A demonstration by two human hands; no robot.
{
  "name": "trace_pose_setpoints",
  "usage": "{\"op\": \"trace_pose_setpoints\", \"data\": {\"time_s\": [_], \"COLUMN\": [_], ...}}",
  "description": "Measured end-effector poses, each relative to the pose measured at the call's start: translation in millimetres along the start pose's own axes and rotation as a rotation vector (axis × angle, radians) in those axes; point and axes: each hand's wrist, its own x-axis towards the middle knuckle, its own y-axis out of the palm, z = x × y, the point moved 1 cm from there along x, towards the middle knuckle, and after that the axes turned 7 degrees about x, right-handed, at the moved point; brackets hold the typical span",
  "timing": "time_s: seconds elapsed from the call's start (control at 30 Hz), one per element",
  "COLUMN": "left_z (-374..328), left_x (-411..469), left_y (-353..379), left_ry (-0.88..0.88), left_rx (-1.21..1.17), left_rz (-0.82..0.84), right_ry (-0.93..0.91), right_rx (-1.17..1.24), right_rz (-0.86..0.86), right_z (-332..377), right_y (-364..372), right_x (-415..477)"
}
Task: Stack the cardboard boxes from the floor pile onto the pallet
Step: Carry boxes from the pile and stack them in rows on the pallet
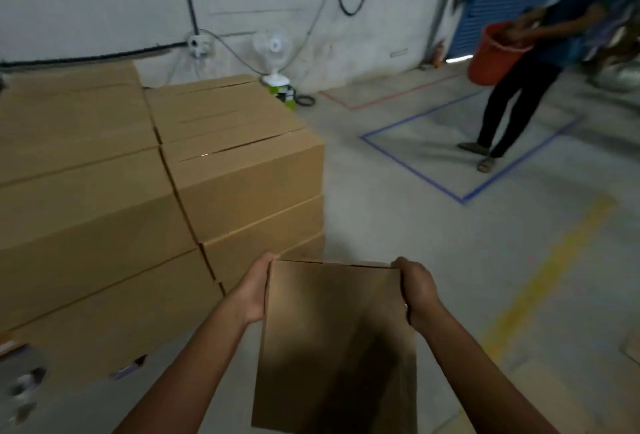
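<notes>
Box (332,329) sits in the air between left hand (254,290) and right hand (417,290), fingers (405,267) curled round its sides. Big box stack (138,191) stands just left. Person (512,111) with orange bucket (493,59) stands far right

Both forearms reach forward, the left hand (257,290) and right hand (418,295) gripping opposite sides of a cardboard box (332,336).

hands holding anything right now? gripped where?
Yes: one cardboard box, held between both hands. Left hand grips its left side edge, right hand its right side edge, near the far corners.
</notes>
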Motion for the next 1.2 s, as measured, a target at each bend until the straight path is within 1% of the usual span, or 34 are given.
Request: {"op": "trace_pose_setpoints", "data": {"time_s": [0.1,0.23,0.37,0.47,0.53,0.63,0.7,0.83,0.9,0.97,1.07,1.2], "left_z": [-27.9,-60.4,-91.2,-116.6,-136.2,-163.6,-180.5,-216.2,-236.5,-258.1,-294.7,-359.8], "left_x": [40.3,100.1,159.7,196.2,214.8,242.9,258.5,294.7,317.1,342.0,387.1,458.6], "left_y": [44.5,104.4,167.6,217.6,247.3,279.5,293.7,309.4,313.0,314.1,313.5,309.3], "left_ry": [-0.035,-0.117,-0.120,-0.089,-0.076,-0.053,-0.026,0.043,0.076,0.092,0.122,0.182], "left_rx": [-0.005,0.006,0.060,0.053,0.037,0.002,-0.011,-0.016,-0.024,-0.030,-0.032,-0.061], "left_rz": [0.045,0.067,0.088,0.086,0.087,0.095,0.113,0.121,0.109,0.096,0.071,0.041], "right_ry": [0.004,0.020,-0.021,-0.077,-0.120,-0.171,-0.150,-0.021,-0.005,-0.012,0.030,0.013], "right_rx": [0.042,0.077,0.103,0.149,0.192,0.196,0.190,0.160,0.145,0.124,0.078,0.085], "right_rz": [-0.072,-0.106,-0.112,-0.139,-0.111,-0.006,0.077,0.146,0.163,0.138,0.059,0.076], "right_z": [14.5,34.2,58.6,85.5,108.8,139.5,151.4,168.4,181.6,195.8,214.6,255.0], "right_y": [-39.6,-85.1,-124.7,-152.9,-170.8,-192.7,-202.6,-204.3,-195.9,-182.1,-158.7,-116.7], "right_x": [35.0,92.7,159.4,202.6,229.4,268.0,297.5,363.8,394.6,421.8,474.7,561.0]}}
